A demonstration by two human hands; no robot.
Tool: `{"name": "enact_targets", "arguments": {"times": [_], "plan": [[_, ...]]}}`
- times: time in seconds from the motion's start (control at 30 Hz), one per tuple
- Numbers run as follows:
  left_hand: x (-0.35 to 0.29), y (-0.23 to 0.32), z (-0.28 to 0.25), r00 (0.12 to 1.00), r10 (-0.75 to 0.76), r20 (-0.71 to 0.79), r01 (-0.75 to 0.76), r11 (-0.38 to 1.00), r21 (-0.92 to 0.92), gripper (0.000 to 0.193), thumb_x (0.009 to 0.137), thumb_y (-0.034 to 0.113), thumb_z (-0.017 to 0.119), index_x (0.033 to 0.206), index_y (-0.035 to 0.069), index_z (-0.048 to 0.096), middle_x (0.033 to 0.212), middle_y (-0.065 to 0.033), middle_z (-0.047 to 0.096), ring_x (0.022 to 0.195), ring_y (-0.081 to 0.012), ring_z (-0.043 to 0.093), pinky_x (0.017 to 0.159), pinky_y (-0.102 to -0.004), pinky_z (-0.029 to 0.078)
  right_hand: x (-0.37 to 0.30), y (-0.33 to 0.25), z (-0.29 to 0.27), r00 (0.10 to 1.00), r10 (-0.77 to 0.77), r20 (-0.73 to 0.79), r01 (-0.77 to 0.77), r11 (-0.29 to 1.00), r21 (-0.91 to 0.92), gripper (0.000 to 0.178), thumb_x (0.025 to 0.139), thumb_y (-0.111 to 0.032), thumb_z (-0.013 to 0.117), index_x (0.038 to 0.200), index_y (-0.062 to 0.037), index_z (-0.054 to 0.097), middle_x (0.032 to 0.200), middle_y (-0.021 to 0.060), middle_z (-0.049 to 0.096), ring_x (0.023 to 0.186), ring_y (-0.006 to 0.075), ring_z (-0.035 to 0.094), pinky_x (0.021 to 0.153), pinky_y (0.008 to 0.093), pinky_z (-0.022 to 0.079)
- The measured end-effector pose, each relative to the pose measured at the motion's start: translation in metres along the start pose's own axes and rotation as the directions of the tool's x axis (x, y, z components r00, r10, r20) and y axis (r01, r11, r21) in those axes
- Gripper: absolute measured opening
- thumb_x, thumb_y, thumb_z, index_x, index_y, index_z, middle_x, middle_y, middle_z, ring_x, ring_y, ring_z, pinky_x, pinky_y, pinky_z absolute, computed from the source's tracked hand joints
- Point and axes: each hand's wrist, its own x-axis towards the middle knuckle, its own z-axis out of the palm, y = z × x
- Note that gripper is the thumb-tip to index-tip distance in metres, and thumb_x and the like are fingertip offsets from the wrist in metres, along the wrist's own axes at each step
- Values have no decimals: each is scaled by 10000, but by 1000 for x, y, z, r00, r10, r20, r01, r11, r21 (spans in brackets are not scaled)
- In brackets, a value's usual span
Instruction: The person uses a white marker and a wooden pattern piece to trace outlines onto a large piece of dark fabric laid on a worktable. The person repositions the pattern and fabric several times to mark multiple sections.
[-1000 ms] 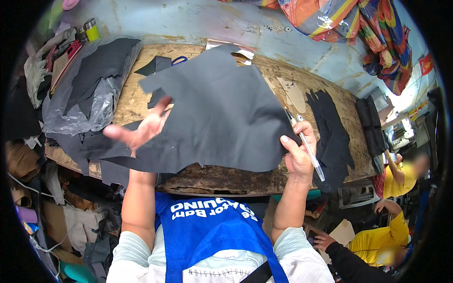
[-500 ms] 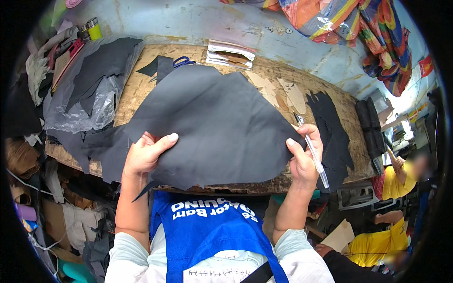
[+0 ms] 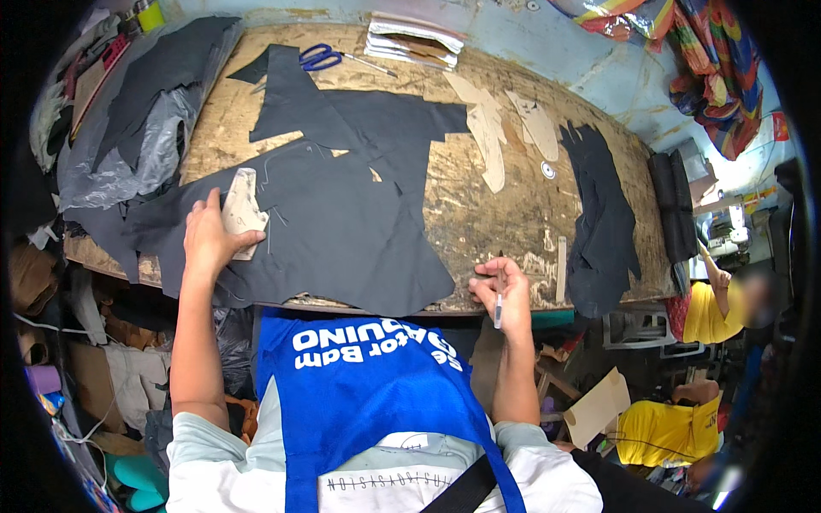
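My left hand (image 3: 208, 235) is on a pale, pointed pattern piece (image 3: 245, 209), with its thumb across the lower part and the fingers along the left edge. The pattern piece lies on a wide sheet of black, leather-like material (image 3: 359, 231) spread flat along the table's near edge. Thin light lines mark the sheet beside the pattern piece. To the right of the sheet, my right hand (image 3: 506, 295) is closed round a pen (image 3: 499, 309) with a clear barrel, just above the table. Part of the pattern piece is hidden under my left thumb.
On the worn wooden table (image 3: 513, 222) lie blue-handled scissors (image 3: 321, 57), tan pattern pieces (image 3: 479, 128), a white disc (image 3: 548, 170) and stacked black strips (image 3: 603, 222). A plastic bag (image 3: 141, 154) with black material sits left. People in yellow (image 3: 667, 432) are at right.
The black sheet has gone from being held up in both hands to lying flat on the table. My left hand has moved onto the pattern piece; my right has moved left with the pen.
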Motion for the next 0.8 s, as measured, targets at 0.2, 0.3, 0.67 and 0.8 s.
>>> {"name": "enact_targets", "arguments": {"times": [0.2, 0.3, 0.67, 0.8], "plan": [[10, -46, 14, 984, -94, 152, 150, 897, -415, 589, 674, 196, 809, 1138, -81, 576, 923, -174, 683, 826, -247, 661, 757, -323, 508, -1, -4, 43, 851, -522, 50, 490, 758, -431, 470, 605, -190, 880, 939, -18, 597, 922, 118, 630, 822, 223, 601, 760, 335, 500], [19, -66, 13, 989, -146, 32, 123, 675, -728, 242, 849, 54, 629, 1050, -81, 617, 935, -117, 679, 812, -140, 648, 712, -254, 505, 10, -13, 72, 855, -511, 88, 463, 676, -572, 451, 578, -242, 879, 855, -43, 583, 878, 115, 623, 848, 260, 590, 742, 362, 478], [-52, 15, 35, 977, -73, 201, 186, -181, -966, 423, 842, -63, 528, 1252, -25, 430, 1146, -163, 603, 1038, -254, 622, 882, -403, 539, 66, -29, 111, 891, -453, -29, 387, 791, -474, 210, 716, -60, 731, 754, -18, 529, 675, 131, 566, 549, 265, 540, 557, 347, 443], [-74, 54, 49, 912, 81, 402, 404, -351, -845, 388, 845, -50, 539, 1226, -25, 474, 1145, -156, 606, 1015, -267, 634, 866, -418, 556, 47, -39, 68, 907, -405, -115, 307, 823, -478, 227, 711, -80, 771, 849, -12, 605, 779, 103, 644, 699, 212, 628, 627, 327, 483]]}}
